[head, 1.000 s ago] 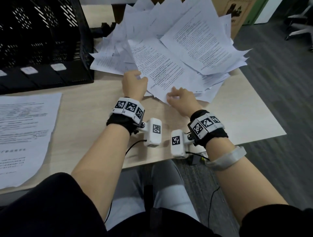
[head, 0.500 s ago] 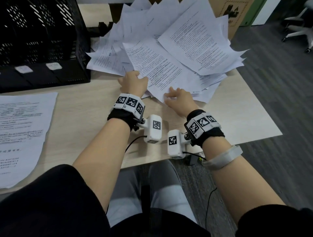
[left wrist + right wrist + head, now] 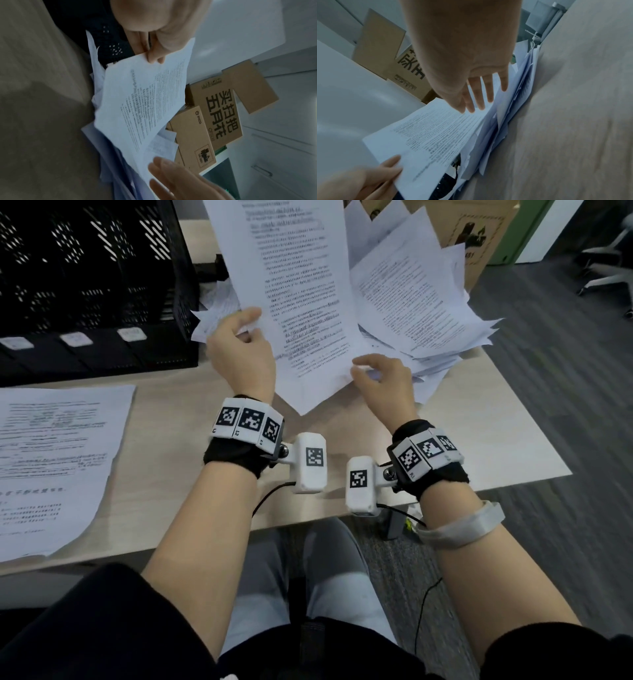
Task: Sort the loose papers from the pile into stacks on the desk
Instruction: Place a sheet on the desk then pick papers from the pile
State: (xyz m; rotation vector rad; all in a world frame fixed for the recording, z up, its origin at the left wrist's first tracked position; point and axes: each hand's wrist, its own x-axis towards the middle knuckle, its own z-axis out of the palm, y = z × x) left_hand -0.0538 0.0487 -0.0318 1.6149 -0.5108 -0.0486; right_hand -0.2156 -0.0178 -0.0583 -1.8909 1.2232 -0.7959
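My left hand (image 3: 251, 326) pinches the left edge of a printed sheet (image 3: 301, 285) and holds it tilted up above the desk (image 3: 462, 440). In the left wrist view the thumb and fingers (image 3: 155, 59) clamp that sheet (image 3: 145, 101). My right hand (image 3: 366, 368) is at the sheet's lower right edge. In the right wrist view its straight fingers (image 3: 477, 106) lie against the sheet (image 3: 436, 128) without gripping it. The loose pile of papers (image 3: 428, 302) spreads over the desk's back right corner. A flat stack of printed sheets (image 3: 51, 457) lies at the left.
A black mesh file organiser (image 3: 85, 285) stands at the back left, close to the pile. Cardboard boxes (image 3: 472, 231) stand behind the desk. The desk's right edge runs just past the pile, with grey floor (image 3: 565, 405) beyond. Bare desktop lies between the stack and my hands.
My left hand has lifted one sheet off the pile and tipped it upright. My right hand has risen off the papers to the sheet's lower edge.
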